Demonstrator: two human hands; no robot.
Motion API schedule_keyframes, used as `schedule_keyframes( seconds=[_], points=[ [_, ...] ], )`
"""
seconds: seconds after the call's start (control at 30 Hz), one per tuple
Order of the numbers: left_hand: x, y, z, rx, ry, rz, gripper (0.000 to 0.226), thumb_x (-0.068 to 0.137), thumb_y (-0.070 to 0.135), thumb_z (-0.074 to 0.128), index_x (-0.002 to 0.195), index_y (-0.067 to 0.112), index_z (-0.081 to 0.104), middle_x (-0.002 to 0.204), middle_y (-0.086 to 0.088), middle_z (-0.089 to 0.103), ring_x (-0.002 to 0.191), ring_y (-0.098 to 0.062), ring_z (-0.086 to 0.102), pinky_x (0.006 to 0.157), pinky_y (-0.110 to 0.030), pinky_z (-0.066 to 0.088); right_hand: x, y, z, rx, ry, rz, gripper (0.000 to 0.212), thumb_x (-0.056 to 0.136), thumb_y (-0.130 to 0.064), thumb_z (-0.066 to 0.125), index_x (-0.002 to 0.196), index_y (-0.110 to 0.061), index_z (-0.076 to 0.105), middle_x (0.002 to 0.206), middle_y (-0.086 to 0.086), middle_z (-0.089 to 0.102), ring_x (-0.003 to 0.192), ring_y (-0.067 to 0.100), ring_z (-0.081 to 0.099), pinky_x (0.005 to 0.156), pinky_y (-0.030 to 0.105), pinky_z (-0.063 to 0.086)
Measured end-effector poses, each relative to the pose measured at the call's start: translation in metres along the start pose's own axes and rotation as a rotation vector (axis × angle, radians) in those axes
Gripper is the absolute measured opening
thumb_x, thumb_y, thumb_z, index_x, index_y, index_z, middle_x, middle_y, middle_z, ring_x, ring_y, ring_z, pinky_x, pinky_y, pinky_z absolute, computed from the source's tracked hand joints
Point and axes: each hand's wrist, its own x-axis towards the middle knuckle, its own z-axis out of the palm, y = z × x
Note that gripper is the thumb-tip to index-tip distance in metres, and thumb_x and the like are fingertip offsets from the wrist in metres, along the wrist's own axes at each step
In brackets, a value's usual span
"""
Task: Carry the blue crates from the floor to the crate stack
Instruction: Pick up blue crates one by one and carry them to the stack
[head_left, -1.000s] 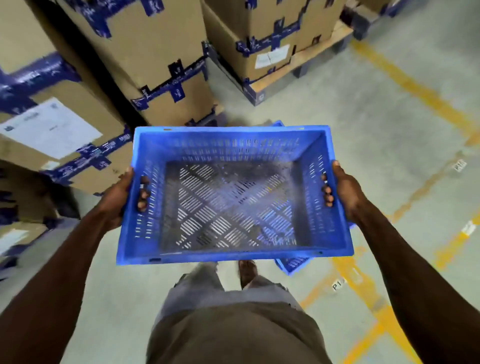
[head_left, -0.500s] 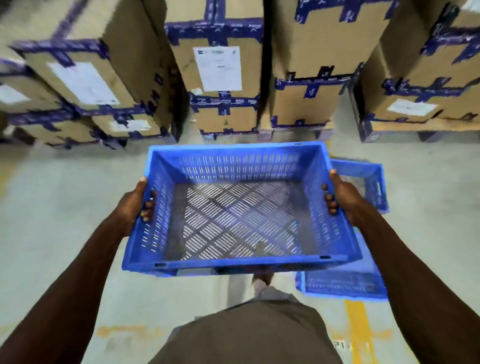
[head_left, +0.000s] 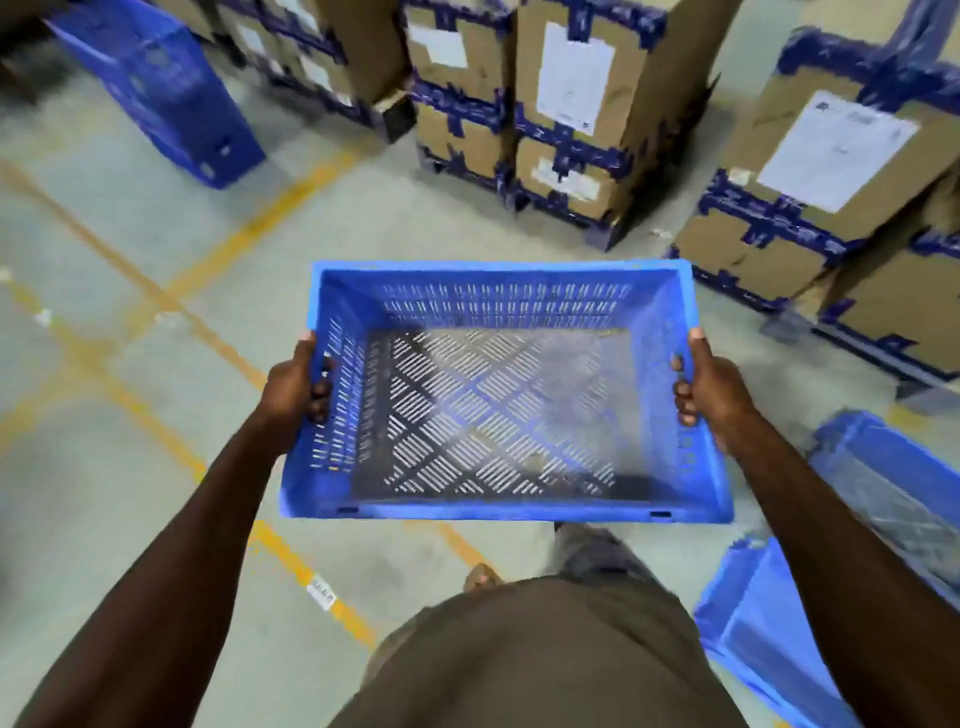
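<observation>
I hold an empty blue slotted crate (head_left: 498, 306) level in front of my waist, above the floor. My left hand (head_left: 296, 387) grips its left wall, fingers curled inside over the rim. My right hand (head_left: 709, 387) grips the right wall the same way. A tall stack of blue crates (head_left: 161, 88) stands at the far left on the floor. Two more blue crates (head_left: 883, 483) lie on the floor at my right, the nearer one (head_left: 763, 634) by my hip, partly behind my right arm.
Taped cardboard boxes on pallets (head_left: 566, 114) line the far side ahead, and more boxes (head_left: 831, 197) stand to the right. Yellow floor lines (head_left: 171, 306) cross the grey concrete to the left. My foot (head_left: 480, 577) shows below the crate.
My view has swung left with the crate held the same way in both hands: the boxes slid right, the crate stack came into view at far left, and the floor crates now lie at my right.
</observation>
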Motion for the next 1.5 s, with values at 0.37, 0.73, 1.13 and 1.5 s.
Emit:
schedule_keyframes(
  seconds=[0.37, 0.73, 1.13, 1.5],
  points=[
    [0.035, -0.044, -0.238, -0.174, 0.301, 0.013, 0.053, 0.096, 0.064, 0.043, 0.086, 0.015, 0.059, 0.048, 0.005, 0.039, 0.036, -0.013, 0.03, 0.041, -0.021, 0.03, -0.01, -0.069, 0.283, -0.173, -0.276, -0.149, 0.055, 0.096, -0.069, 0.041, 0.08, -0.018, 0.056, 0.054, 0.002, 0.036, 0.036, 0.013, 0.028, 0.042, 0.02, 0.027],
    [0.117, -0.024, -0.478, -0.295, 0.593, -0.082, 0.051, 0.097, 0.062, 0.044, 0.087, 0.014, 0.059, 0.047, 0.005, 0.039, 0.035, -0.013, 0.03, 0.038, -0.02, 0.031, -0.018, -0.155, 0.631, -0.342, -0.546, -0.17, 0.056, 0.096, -0.068, 0.04, 0.082, -0.017, 0.056, 0.055, 0.001, 0.036, 0.037, 0.012, 0.028, 0.041, 0.02, 0.027],
    [0.288, -0.017, -0.773, -0.421, 0.692, -0.109, 0.054, 0.096, 0.065, 0.044, 0.088, 0.013, 0.058, 0.048, 0.005, 0.041, 0.035, -0.011, 0.03, 0.039, -0.02, 0.032, -0.05, -0.217, 1.022, -0.446, -0.674, -0.236, 0.056, 0.094, -0.069, 0.042, 0.082, -0.017, 0.056, 0.056, 0.001, 0.04, 0.037, 0.013, 0.03, 0.041, 0.021, 0.031],
    [0.477, 0.1, -1.055, -0.495, 0.324, -0.199, 0.049, 0.099, 0.06, 0.038, 0.095, 0.014, 0.055, 0.056, 0.005, 0.034, 0.037, -0.008, 0.03, 0.037, -0.02, 0.032, -0.072, -0.33, 1.286, -0.345, -0.708, -0.076, 0.046, 0.1, -0.057, 0.044, 0.09, -0.014, 0.057, 0.058, -0.001, 0.038, 0.037, 0.011, 0.029, 0.036, 0.021, 0.03]
  ],
)
